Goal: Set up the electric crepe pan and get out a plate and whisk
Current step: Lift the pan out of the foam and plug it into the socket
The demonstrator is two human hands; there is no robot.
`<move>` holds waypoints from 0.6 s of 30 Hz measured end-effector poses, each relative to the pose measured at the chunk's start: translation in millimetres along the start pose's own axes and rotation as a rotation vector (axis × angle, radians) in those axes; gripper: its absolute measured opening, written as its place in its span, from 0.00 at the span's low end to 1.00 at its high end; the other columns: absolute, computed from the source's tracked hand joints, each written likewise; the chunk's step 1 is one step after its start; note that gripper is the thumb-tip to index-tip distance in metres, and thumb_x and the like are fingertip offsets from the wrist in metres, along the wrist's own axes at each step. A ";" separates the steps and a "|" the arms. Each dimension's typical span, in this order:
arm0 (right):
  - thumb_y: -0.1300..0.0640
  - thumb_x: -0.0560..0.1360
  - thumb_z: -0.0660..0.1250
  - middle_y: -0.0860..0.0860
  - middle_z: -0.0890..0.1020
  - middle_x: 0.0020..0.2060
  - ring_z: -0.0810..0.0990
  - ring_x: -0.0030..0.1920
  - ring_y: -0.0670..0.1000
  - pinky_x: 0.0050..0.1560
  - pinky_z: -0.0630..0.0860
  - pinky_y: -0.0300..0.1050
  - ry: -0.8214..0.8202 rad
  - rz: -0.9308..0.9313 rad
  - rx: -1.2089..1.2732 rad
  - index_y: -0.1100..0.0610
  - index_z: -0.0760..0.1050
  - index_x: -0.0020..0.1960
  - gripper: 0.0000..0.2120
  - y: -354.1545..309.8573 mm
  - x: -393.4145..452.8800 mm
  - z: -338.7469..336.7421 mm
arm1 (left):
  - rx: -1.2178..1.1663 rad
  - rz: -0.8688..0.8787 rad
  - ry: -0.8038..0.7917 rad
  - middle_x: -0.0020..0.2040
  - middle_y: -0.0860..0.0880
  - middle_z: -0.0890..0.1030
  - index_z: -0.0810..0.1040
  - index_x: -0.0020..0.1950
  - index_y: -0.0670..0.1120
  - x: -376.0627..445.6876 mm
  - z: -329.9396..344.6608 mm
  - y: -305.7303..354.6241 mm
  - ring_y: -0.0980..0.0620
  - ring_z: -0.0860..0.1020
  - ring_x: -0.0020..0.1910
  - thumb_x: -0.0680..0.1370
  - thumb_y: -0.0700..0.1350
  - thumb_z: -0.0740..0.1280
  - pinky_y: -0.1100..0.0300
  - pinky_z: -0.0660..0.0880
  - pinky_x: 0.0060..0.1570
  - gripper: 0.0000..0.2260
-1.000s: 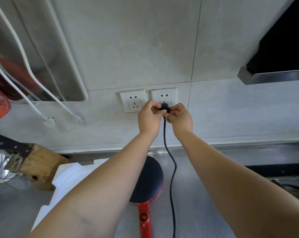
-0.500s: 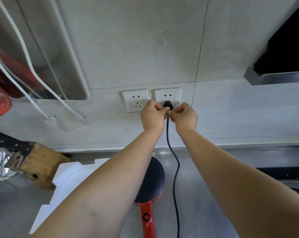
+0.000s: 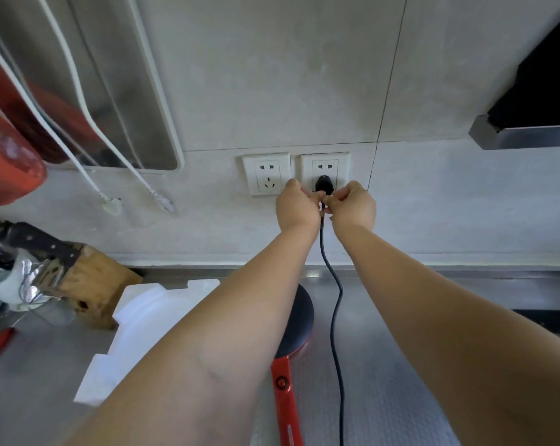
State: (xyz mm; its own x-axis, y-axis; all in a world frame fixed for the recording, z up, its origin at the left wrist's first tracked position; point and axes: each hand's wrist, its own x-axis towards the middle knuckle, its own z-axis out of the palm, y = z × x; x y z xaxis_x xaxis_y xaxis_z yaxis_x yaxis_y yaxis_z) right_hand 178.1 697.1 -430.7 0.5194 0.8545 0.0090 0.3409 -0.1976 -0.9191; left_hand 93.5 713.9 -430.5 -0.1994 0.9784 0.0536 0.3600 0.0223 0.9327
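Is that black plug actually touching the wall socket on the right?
Touching. The head view shows the black plug seated against the right wall socket, no gap visible, cord hanging below.

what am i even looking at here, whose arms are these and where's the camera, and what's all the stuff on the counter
There is no machine here: these are a person's two bare arms, filmed by a wide-angle camera worn on their head, looking forward and down. That is why the arms seem to grow out of the bottom of the picture.

The left hand and right hand meet at a black plug sitting at the right-hand wall socket; both pinch the black cord just below it. How deeply the plug is pushed in cannot be seen. The left socket is free.

On the steel counter lie the crepe pan, dark and round with a red handle, a white foam packing piece, and a wooden knife block. No plate or whisk shows.
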 end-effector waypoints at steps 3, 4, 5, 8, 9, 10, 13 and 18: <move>0.52 0.74 0.71 0.53 0.82 0.50 0.78 0.41 0.52 0.38 0.73 0.44 -0.027 0.024 -0.111 0.56 0.74 0.53 0.12 6.8 -25.8 4.8 | 0.200 0.029 -0.052 0.45 0.44 0.80 0.70 0.46 0.44 -15.8 -25.6 -9.2 0.42 0.82 0.42 0.75 0.48 0.72 0.48 0.78 0.43 0.12; 0.50 0.74 0.71 0.52 0.81 0.54 0.77 0.41 0.51 0.38 0.71 0.44 -0.041 0.027 -0.139 0.55 0.73 0.56 0.15 10.5 -37.9 7.2 | 0.263 0.025 -0.063 0.46 0.45 0.79 0.72 0.50 0.43 -23.1 -38.5 -15.7 0.44 0.80 0.43 0.75 0.50 0.72 0.51 0.76 0.42 0.14; 0.48 0.74 0.71 0.52 0.78 0.57 0.75 0.41 0.50 0.38 0.70 0.43 -0.059 0.028 -0.159 0.54 0.72 0.58 0.18 13.2 -51.4 9.9 | 0.331 0.018 -0.072 0.47 0.46 0.78 0.72 0.54 0.42 -30.3 -53.1 -23.9 0.45 0.78 0.43 0.75 0.52 0.72 0.53 0.74 0.42 0.17; 0.45 0.73 0.72 0.52 0.71 0.63 0.73 0.41 0.51 0.37 0.68 0.43 -0.140 0.055 -0.235 0.51 0.69 0.65 0.25 18.6 -83.5 15.3 | 0.514 0.023 -0.095 0.51 0.46 0.78 0.70 0.60 0.44 -49.6 -93.0 -47.3 0.46 0.76 0.47 0.76 0.57 0.69 0.55 0.72 0.44 0.21; 0.45 0.73 0.72 0.52 0.69 0.65 0.73 0.40 0.52 0.34 0.67 0.42 -0.157 0.061 -0.277 0.51 0.67 0.68 0.27 18.9 -94.0 17.4 | 0.565 0.033 -0.101 0.54 0.46 0.79 0.69 0.63 0.45 -54.9 -106.5 -56.0 0.45 0.77 0.49 0.76 0.58 0.68 0.55 0.72 0.44 0.22; 0.44 0.73 0.72 0.52 0.68 0.66 0.75 0.40 0.53 0.32 0.66 0.41 -0.166 0.058 -0.320 0.50 0.65 0.70 0.30 20.1 -99.9 18.1 | 0.619 0.048 -0.099 0.56 0.45 0.79 0.69 0.64 0.45 -58.1 -115.1 -63.1 0.44 0.78 0.53 0.76 0.58 0.68 0.53 0.73 0.46 0.24; 0.43 0.71 0.72 0.52 0.65 0.71 0.78 0.57 0.57 0.39 0.73 0.46 -0.180 0.020 -0.435 0.49 0.58 0.76 0.39 17.5 -136.7 33.8 | 0.808 0.140 -0.087 0.60 0.44 0.77 0.67 0.70 0.48 -73.4 -161.9 -91.1 0.43 0.74 0.60 0.75 0.61 0.67 0.51 0.73 0.53 0.28; 0.36 0.67 0.72 0.55 0.62 0.75 0.65 0.73 0.60 0.70 0.67 0.58 -0.238 0.018 -0.654 0.49 0.51 0.78 0.49 17.3 -209.1 72.2 | 1.079 0.152 -0.181 0.74 0.42 0.66 0.55 0.78 0.50 -101.0 -238.3 -146.2 0.40 0.61 0.74 0.73 0.70 0.61 0.44 0.59 0.72 0.40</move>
State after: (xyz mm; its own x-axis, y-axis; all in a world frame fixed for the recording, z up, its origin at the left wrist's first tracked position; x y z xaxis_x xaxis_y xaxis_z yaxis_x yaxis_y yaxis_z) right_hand 18.9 549.6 -476.9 0.3686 0.9159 -0.1590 0.7748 -0.3972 -0.4919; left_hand -156.1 562.9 -487.3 0.0191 0.9998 0.0060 0.9932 -0.0197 0.1151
